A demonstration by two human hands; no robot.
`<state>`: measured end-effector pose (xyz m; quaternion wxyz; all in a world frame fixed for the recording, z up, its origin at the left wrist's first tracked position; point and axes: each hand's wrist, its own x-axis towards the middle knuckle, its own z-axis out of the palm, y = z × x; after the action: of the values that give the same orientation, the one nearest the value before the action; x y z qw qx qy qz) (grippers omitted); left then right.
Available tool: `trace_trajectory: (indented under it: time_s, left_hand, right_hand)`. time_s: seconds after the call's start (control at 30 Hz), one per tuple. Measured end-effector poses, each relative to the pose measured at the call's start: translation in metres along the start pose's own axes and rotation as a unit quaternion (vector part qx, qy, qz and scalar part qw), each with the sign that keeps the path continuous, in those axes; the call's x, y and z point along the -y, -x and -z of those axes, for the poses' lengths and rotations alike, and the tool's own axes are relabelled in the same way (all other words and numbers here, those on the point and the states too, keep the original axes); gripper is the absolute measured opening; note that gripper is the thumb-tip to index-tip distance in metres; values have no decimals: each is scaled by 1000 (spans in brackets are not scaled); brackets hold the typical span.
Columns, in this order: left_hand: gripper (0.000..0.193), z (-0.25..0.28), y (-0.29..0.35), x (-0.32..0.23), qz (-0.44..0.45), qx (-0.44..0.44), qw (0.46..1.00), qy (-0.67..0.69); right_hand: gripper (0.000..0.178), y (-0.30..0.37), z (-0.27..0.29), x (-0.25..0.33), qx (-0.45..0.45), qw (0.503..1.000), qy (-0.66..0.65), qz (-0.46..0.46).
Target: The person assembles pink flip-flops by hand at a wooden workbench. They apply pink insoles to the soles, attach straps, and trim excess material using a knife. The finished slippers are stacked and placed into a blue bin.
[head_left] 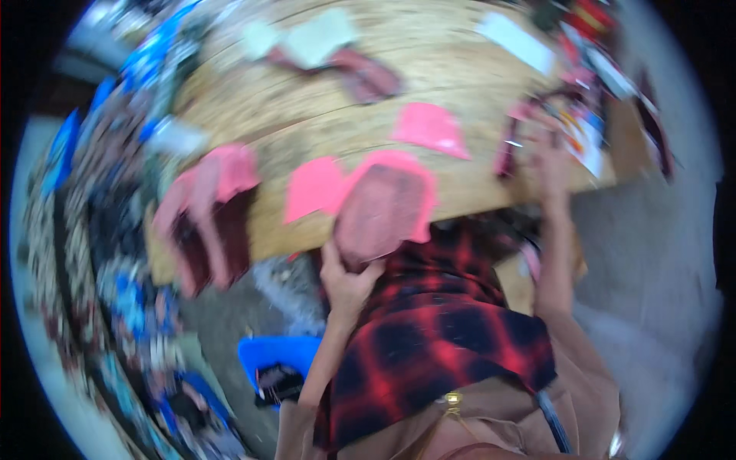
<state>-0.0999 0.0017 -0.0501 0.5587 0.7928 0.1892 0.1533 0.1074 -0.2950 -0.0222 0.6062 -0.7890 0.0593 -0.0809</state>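
My left hand (349,284) is closed on the lower end of a dusky maroon panel (383,207) with rounded corners, at the near edge of the wooden table (307,107). Behind that panel shows a bright pink cut piece (424,184). More pink pieces lie close by, a rounded one (313,184) to the left and another (431,129) farther back. My right hand (550,149) is over at the table's right side, beside a cluster of mixed small items (586,123). Motion smears its fingers, and I cannot make out what it touches.
Pink and maroon pieces (218,180) hang over the table's left edge. Pale green sheets (318,38) and maroon pieces (368,77) lie at the back; a white card (515,40) is at the far right. A blue stool (280,353) stands below left, near heaped materials (115,192).
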Motion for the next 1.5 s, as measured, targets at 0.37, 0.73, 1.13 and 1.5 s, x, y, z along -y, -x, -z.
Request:
trace_trajectory:
  time_s: [0.37,0.73,1.13,1.5]
  left_hand:
    - [62,250,-103,-29,-94,-313,890,-318]
    - [58,251,-139,32,-126,-280,914,-266]
    - [70,-24,-410,11,-115,-92,982,-120]
    - [33,-28,-343,-43,-203,-12,978,-43]
  right_hand:
    - [14,-22,-1,-52,28,971,150,183]
    - [10,48,-13,39,133,949,-277,-66]
    - [19,58,-17,26,140,979,-143,-33]
    - [11,56,-4,13,115,977,-163,-68]
